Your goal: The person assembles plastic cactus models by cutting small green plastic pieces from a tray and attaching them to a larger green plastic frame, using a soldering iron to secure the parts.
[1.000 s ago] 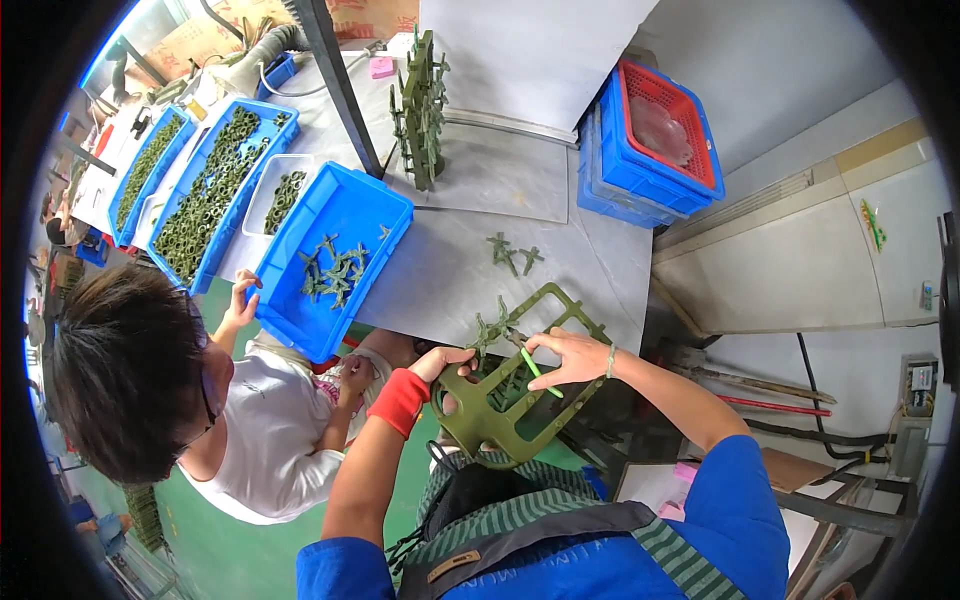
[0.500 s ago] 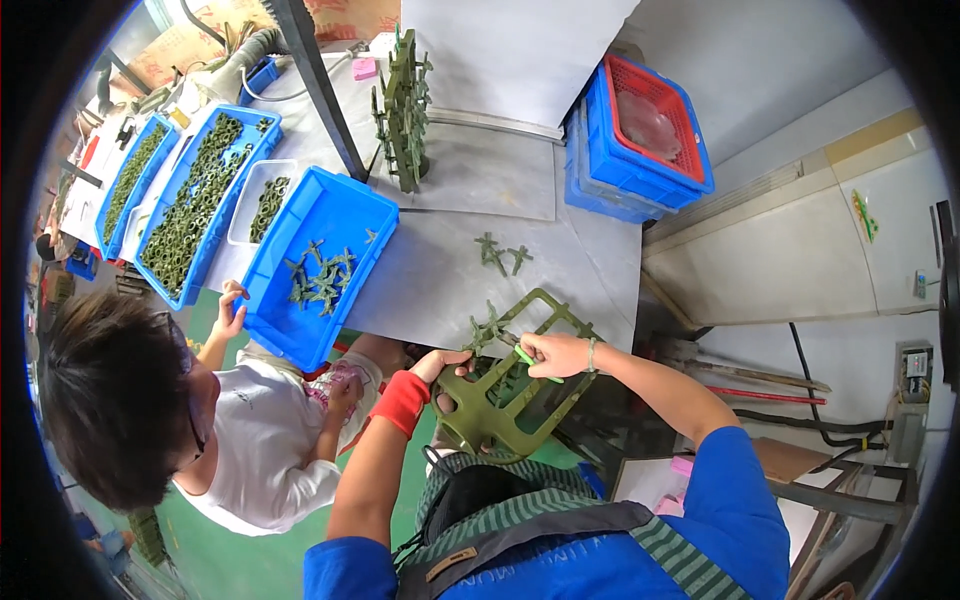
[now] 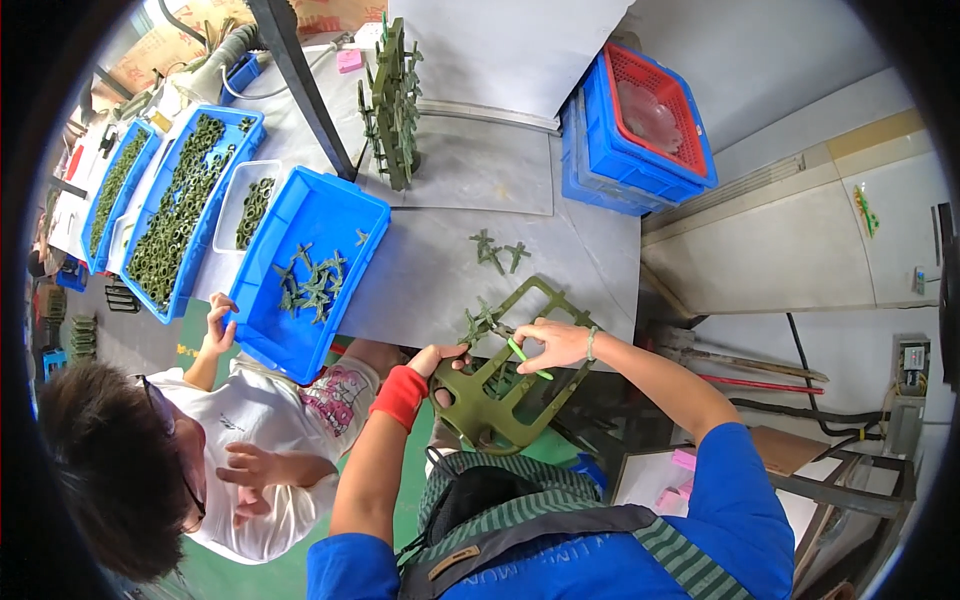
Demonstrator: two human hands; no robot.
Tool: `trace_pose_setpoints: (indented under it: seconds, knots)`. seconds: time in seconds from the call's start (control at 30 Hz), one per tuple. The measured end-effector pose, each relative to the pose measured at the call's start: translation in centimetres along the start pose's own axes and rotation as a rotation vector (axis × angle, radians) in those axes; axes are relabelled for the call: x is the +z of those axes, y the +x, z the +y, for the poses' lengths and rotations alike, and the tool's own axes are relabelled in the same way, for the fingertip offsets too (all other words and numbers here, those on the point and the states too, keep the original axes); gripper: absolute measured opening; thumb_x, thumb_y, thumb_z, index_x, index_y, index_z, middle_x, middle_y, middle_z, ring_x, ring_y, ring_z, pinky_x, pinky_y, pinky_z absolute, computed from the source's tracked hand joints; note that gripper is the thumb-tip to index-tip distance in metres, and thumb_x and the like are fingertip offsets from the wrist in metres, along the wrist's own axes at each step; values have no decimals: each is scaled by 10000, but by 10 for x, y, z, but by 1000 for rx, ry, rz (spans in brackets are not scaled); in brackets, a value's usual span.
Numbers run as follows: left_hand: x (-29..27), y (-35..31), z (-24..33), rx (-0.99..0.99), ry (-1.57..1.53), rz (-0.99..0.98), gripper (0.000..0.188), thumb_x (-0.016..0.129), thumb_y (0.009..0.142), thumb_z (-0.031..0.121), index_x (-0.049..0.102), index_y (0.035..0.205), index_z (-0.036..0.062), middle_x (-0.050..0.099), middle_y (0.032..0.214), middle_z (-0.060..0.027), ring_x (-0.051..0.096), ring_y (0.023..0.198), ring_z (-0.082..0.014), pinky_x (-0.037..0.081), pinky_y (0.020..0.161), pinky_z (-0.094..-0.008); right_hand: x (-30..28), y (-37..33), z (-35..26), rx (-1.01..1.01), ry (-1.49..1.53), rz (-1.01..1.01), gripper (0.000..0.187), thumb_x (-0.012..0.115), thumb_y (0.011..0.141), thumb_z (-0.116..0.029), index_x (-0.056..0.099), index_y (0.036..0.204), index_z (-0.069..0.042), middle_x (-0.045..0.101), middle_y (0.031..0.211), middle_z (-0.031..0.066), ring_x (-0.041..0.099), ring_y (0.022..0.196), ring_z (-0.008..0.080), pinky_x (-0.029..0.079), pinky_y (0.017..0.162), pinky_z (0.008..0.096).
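My left hand (image 3: 440, 364), a red band on its wrist, grips an olive-green moulded plastic frame (image 3: 517, 433) at its left edge. The frame is tilted by the table's front edge, near my lap. Green-handled nippers (image 3: 517, 349) are in my right hand (image 3: 556, 344), fingers closed loosely around the handles. Their jaws reach small branching green parts (image 3: 480, 320) at the frame's far left side; whether the jaws touch them I cannot tell. Beyond the frame, a few loose branching parts (image 3: 488, 250) lie on the grey table (image 3: 430, 290).
At left, a blue bin (image 3: 352, 200) holds several branching parts; a co-worker's hand (image 3: 220, 322) touches its near edge. Farther left stand blue trays (image 3: 255, 118) of small green rings. Upright green frames (image 3: 392, 110) stand at the back, stacked blue crates (image 3: 640, 150) at back right.
The fingers of my right hand have loosened and the nipper handles are spread wider. The frame has shifted slightly toward me. The co-worker's other hand has risen in front of their chest.
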State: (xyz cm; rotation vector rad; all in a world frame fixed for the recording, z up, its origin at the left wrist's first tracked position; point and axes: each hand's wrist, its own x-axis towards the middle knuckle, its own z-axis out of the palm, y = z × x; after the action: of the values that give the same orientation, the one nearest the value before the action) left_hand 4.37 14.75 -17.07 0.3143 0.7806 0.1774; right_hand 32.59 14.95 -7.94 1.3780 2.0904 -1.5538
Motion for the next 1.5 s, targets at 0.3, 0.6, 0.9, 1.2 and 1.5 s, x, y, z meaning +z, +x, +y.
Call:
trace_pose_setpoints:
  seconds: [0.3, 0.6, 0.9, 1.2, 1.5]
  knots:
    - [-4, 9, 1, -21, -8, 2, 249, 536, 966, 283, 555, 857, 60, 465, 620, 49, 581, 680, -161, 492, 680, -290, 19, 11, 8, -36, 249, 132, 545, 715, 771, -549, 532, 1063, -126, 568, 889, 107, 560, 889, 259, 424, 764, 369]
    - [-3, 6, 8, -41, 34, 23, 271, 546, 943, 304, 576, 769, 98, 530, 653, 35, 576, 649, -155, 461, 625, -283, 0, 10, -16, 158, 199, -33, 553, 697, 795, -558, 491, 1081, -132, 567, 829, 60, 553, 799, 210, 424, 723, 365]
    - [-9, 12, 1, -30, -11, 5, 257, 531, 967, 281, 549, 838, 60, 477, 608, 53, 555, 634, -138, 461, 597, -266, 12, 29, 8, 30, 73, 48, 325, 612, 879, -340, 446, 1003, -90, 531, 862, 61, 494, 680, 202, 392, 601, 366]
    - [-15, 7, 1, 7, -31, 7, 256, 519, 974, 294, 548, 861, 66, 469, 613, 56, 527, 622, -122, 452, 596, -257, -20, 11, 6, 136, 487, -65, 341, 637, 873, -351, 484, 1027, -87, 508, 926, 58, 511, 764, 147, 418, 609, 287]
    - [-20, 7, 5, -3, -1, -73, 275, 477, 994, 319, 544, 893, 72, 456, 622, 70, 498, 611, -102, 441, 589, -240, -15, -18, -27, -60, -23, -167, 529, 700, 813, -450, 506, 1181, -123, 523, 1084, 175, 560, 978, 300, 441, 847, 386]
